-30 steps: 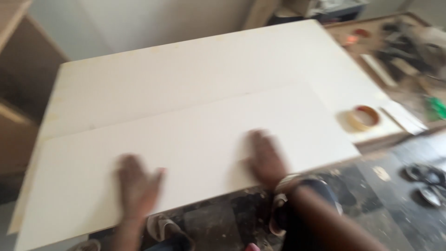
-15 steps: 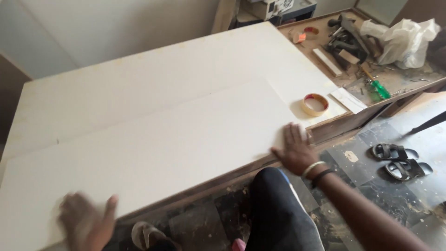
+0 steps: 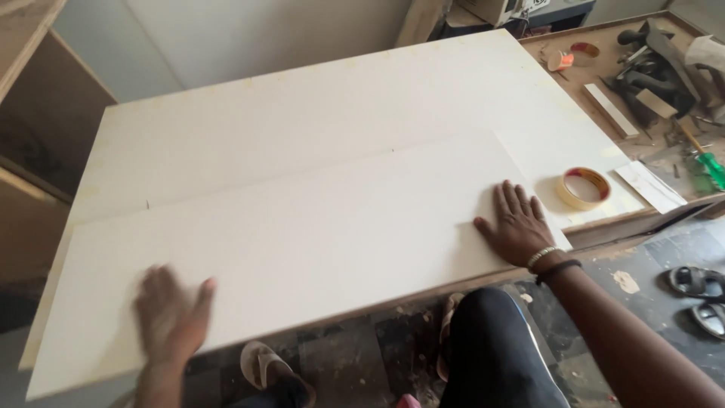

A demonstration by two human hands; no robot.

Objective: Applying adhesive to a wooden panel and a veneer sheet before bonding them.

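Note:
A long white board (image 3: 302,249) lies on top of a larger white sheet (image 3: 317,128) that covers the workbench. My right hand (image 3: 517,223) rests flat, fingers spread, on the board's right end near its front edge. My left hand (image 3: 170,317) is blurred and lies palm down on the board's front left part. Neither hand holds anything. A roll of tape (image 3: 583,187) sits on the larger sheet just right of my right hand.
Tools, a green-handled screwdriver (image 3: 706,168) and wood scraps clutter the bench at the far right. A paper slip (image 3: 649,186) lies beside the tape. Sandals (image 3: 698,298) lie on the floor at right. Wooden shelving (image 3: 30,136) stands at left.
My hands have spread apart along the board: the right one slid to its right end, the left one toward its left part. The view has shifted.

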